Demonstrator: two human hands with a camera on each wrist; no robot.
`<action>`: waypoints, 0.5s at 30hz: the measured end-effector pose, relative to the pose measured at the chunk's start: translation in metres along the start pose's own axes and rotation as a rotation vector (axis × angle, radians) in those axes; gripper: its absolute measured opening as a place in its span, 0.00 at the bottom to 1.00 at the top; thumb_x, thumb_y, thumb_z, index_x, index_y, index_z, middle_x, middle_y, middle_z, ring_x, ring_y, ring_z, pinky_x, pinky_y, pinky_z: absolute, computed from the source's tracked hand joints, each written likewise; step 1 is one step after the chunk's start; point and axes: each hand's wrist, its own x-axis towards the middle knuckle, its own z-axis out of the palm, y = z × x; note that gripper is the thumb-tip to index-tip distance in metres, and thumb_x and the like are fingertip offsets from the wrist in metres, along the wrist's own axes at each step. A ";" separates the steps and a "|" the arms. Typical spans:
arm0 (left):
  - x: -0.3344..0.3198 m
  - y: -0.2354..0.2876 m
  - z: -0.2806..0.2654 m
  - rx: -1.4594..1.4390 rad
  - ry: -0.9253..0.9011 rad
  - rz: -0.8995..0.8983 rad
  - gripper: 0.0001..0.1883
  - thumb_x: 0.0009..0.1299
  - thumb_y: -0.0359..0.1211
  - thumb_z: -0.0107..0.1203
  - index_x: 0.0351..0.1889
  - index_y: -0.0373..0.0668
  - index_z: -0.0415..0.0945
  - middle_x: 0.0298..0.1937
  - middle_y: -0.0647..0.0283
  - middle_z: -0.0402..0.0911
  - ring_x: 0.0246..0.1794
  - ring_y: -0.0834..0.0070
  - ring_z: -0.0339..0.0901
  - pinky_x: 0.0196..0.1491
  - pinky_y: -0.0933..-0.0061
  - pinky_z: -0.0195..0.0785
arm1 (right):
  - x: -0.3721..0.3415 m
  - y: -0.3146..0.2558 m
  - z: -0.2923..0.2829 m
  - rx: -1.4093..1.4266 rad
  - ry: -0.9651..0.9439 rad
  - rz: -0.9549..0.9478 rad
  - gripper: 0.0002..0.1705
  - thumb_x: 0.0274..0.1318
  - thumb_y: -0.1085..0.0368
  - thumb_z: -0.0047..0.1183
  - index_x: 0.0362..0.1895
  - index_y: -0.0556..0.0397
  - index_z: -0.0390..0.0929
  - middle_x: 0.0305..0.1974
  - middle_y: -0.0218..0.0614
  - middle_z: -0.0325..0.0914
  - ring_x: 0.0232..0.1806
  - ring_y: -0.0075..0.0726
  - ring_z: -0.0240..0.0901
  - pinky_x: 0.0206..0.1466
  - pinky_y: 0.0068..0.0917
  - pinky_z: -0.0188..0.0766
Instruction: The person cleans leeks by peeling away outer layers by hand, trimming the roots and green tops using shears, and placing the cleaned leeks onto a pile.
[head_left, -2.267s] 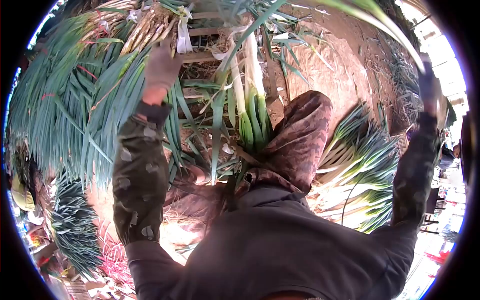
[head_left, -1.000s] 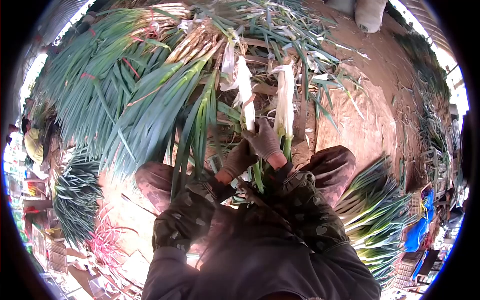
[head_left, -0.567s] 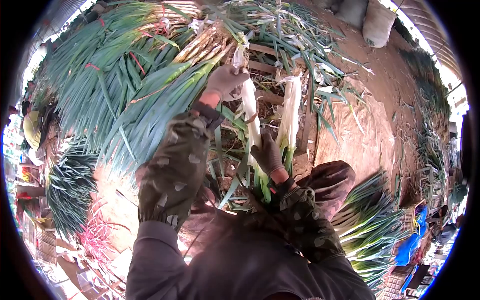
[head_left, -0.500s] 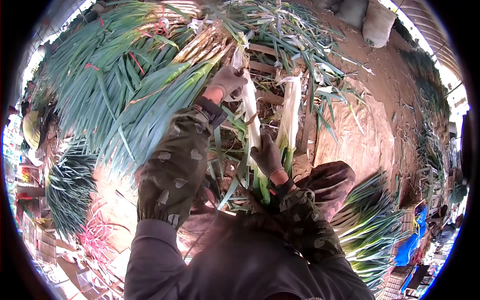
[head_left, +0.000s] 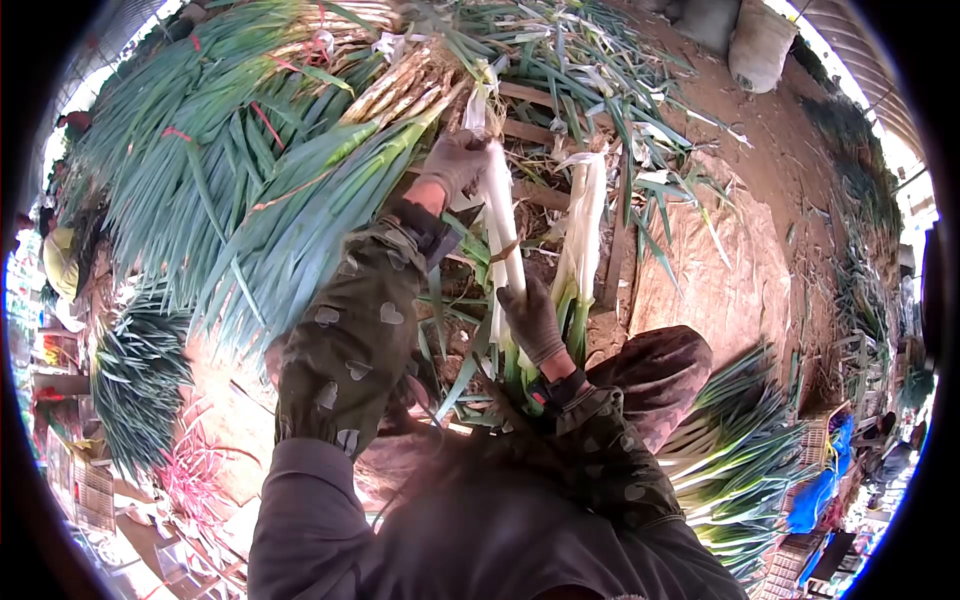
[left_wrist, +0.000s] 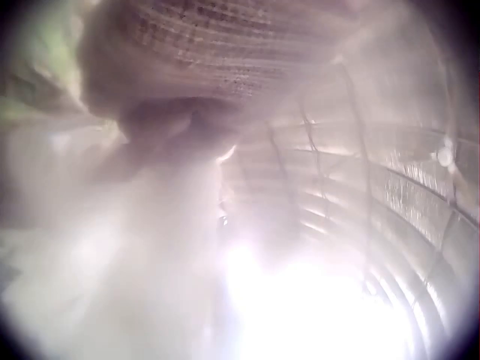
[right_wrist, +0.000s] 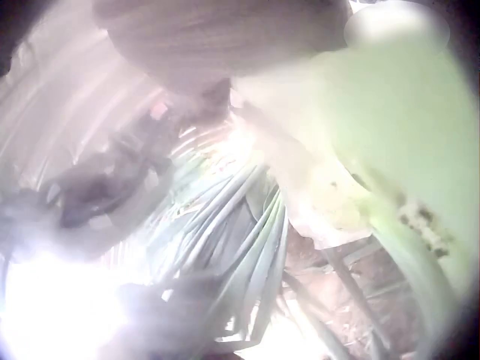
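In the head view a large green onion (head_left: 508,238) with a thick white shaft stands upright in front of me. My gloved left hand (head_left: 455,165) curls its fingers at the upper white end, on the left side. My gloved right hand (head_left: 533,322) grips the same onion lower down, near where white turns green. A pale loose strip of skin hangs along the shaft's left side. Just right of it stands a second thick white green onion (head_left: 582,220). The left wrist view has the gloved fingers (left_wrist: 180,112) bent over a pale, washed-out shape. Pale green stalk (right_wrist: 405,150) fills the right wrist view's right side.
A big heap of green onions (head_left: 240,190) lies at the left, some tied with red string. Another pile (head_left: 735,450) is by my right knee. Cut leaves (head_left: 580,75) litter the far ground, beside a flat tan sheet (head_left: 710,255). A white sack (head_left: 760,45) stands far right.
My hands were wide apart at first, then met low on the onion. The left has since moved up to the white end. The right stays on the shaft, whose upper part now looks smoother.
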 end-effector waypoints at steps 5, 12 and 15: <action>0.001 0.001 -0.015 0.567 0.132 0.316 0.08 0.62 0.37 0.61 0.36 0.47 0.80 0.31 0.59 0.84 0.32 0.61 0.82 0.37 0.64 0.72 | 0.004 -0.011 -0.028 0.458 -0.355 0.255 0.19 0.67 0.49 0.57 0.37 0.52 0.73 0.23 0.26 0.71 0.16 0.20 0.66 0.18 0.21 0.63; 0.008 0.013 -0.018 0.754 0.335 0.419 0.05 0.66 0.38 0.61 0.38 0.53 0.83 0.31 0.60 0.85 0.34 0.58 0.83 0.36 0.61 0.72 | 0.012 -0.027 -0.032 0.686 -0.425 0.288 0.19 0.66 0.48 0.59 0.35 0.50 0.73 0.21 0.25 0.69 0.16 0.22 0.67 0.18 0.22 0.63; 0.016 0.009 -0.021 0.892 0.291 0.441 0.09 0.67 0.39 0.59 0.43 0.53 0.84 0.34 0.59 0.85 0.34 0.58 0.83 0.38 0.60 0.72 | 0.012 -0.037 -0.036 0.656 -0.412 0.345 0.18 0.66 0.51 0.58 0.34 0.50 0.73 0.20 0.25 0.69 0.16 0.22 0.66 0.18 0.22 0.61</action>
